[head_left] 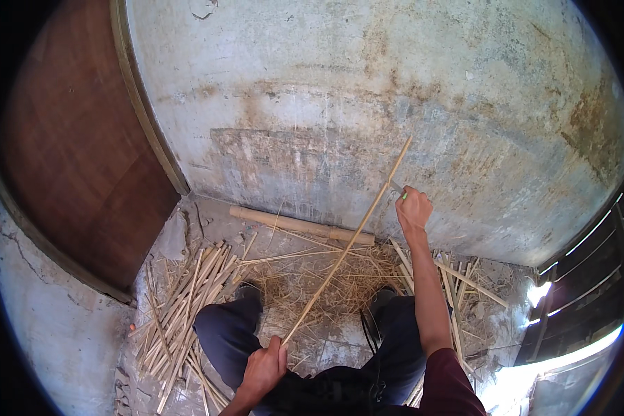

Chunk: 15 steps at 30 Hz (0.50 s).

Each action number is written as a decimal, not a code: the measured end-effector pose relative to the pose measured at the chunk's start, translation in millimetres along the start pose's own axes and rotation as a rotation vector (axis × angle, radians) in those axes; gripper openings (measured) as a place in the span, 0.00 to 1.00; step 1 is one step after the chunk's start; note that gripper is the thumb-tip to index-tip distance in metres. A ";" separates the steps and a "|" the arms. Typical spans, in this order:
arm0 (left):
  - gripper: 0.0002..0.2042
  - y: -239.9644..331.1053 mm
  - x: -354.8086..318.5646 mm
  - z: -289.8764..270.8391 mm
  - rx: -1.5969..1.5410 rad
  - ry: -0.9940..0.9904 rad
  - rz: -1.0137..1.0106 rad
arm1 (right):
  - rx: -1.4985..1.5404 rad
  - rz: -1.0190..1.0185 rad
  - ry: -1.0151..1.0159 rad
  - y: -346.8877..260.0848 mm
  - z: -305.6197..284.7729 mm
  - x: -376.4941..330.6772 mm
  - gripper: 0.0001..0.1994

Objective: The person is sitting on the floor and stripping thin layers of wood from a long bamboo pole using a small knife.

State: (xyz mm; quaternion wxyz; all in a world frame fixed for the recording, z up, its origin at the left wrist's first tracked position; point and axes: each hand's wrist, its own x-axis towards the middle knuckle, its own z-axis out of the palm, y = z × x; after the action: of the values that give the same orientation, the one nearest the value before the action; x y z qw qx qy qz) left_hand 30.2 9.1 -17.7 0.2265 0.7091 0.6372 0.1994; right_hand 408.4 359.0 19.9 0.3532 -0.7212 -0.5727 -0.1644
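Note:
My left hand [264, 368] is closed around the near end of a long, thin bamboo strip [347, 250], close to my left knee. The strip slants up and away to the right, its far end in front of the wall. Farther out, my right hand [414, 209] grips a knife [396, 187] with a bit of green at its handle. The knife's blade meets the strip, or lies right beside it, some way below the far tip. Most of the handle is hidden in my fingers.
Cut bamboo strips [180, 312] lie heaped left of my legs, and more strips [461, 281] lie on the right. A thick bamboo pole [301, 226] rests along the foot of the stained wall [291, 104]. Shavings [312, 284] cover the floor between my feet. A brown door [83, 139] stands at left.

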 end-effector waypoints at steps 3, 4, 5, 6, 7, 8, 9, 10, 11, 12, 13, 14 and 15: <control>0.10 -10.1 -15.3 -3.3 -0.010 0.001 -0.006 | -0.014 0.015 -0.006 6.3 11.4 1.1 0.08; 0.10 -12.9 -20.0 -4.1 -0.020 -0.001 -0.009 | -0.025 -0.009 -0.014 9.5 17.1 0.0 0.08; 0.10 -15.9 -23.6 -4.8 -0.022 0.000 -0.009 | -0.036 -0.032 -0.022 13.1 22.5 0.1 0.08; 0.10 -18.7 -26.8 -5.4 -0.023 -0.006 -0.022 | -0.037 -0.034 -0.021 17.9 26.8 1.7 0.08; 0.10 -21.6 -31.3 -5.9 -0.024 -0.011 -0.038 | -0.057 0.000 -0.051 22.2 31.6 3.0 0.09; 0.10 -22.0 -36.2 -7.1 -0.026 -0.010 -0.033 | -0.083 0.036 -0.076 32.7 36.6 6.8 0.09; 0.10 -21.6 -42.8 -8.8 -0.018 -0.032 -0.047 | -0.087 0.036 -0.071 46.0 38.8 9.2 0.09; 0.11 -24.0 -47.8 -7.7 -0.010 -0.055 -0.059 | -0.086 0.059 -0.032 65.0 44.0 10.3 0.10; 0.11 -33.4 -56.6 -0.7 -0.013 -0.051 -0.063 | -0.078 0.076 -0.001 66.8 44.4 10.7 0.10; 0.09 -46.2 -66.1 8.8 -0.040 -0.020 -0.046 | -0.077 0.071 -0.001 66.5 46.7 12.5 0.10; 0.09 -46.8 -69.2 8.1 -0.067 0.006 -0.032 | -0.113 0.111 -0.099 66.2 46.8 10.6 0.11; 0.09 -47.7 -73.2 6.4 -0.068 0.005 -0.038 | -0.148 0.151 -0.197 63.9 46.6 8.5 0.12; 0.10 -48.0 -79.8 2.8 -0.067 -0.019 -0.079 | -0.146 0.147 -0.204 61.6 50.5 6.6 0.12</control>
State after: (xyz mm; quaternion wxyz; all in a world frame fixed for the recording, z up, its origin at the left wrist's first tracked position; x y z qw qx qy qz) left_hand -15.9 -66.4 -47.2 0.2640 0.6774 0.6554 0.2047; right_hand 459.9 393.0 -30.8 0.2506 -0.7980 -0.5378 -0.1052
